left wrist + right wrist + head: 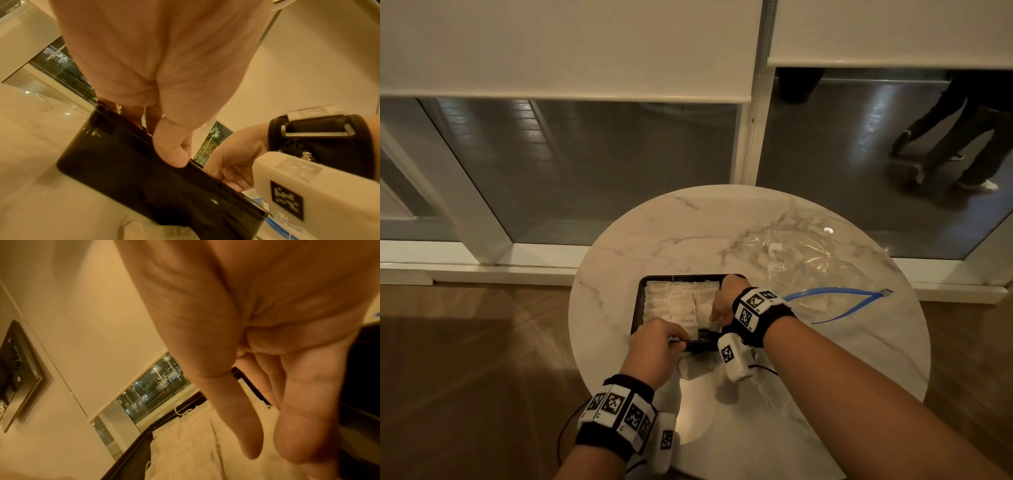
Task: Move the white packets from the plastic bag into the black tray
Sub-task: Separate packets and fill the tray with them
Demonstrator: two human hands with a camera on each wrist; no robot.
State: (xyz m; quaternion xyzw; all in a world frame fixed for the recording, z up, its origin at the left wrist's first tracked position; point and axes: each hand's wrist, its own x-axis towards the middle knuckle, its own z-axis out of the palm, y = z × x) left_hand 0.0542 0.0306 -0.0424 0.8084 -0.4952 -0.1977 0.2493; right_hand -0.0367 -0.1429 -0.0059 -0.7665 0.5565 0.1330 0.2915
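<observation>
A black tray [635, 317] sits on the round marble table [654, 233], filled with several white packets [669, 305]. My left hand [673, 339] pinches the tray's near rim [123, 170], thumb [174, 154] outside and fingers inside. Over the tray's right part, my right hand [717, 313] has straight fingers [304, 443] pointing down onto the packets [185, 451] and grips nothing. To the right lies the clear plastic bag [808, 263], flat, its blue zip [835, 293] open. One loose packet [690, 370] lies at the tray's near edge, below my left thumb.
The table's edge [575, 325] drops to a wooden floor on the left and near sides. A black cable [767, 368] trails from the right wrist camera. Behind the table are glass panes with blinds; a person's legs [962, 144] show at the far right.
</observation>
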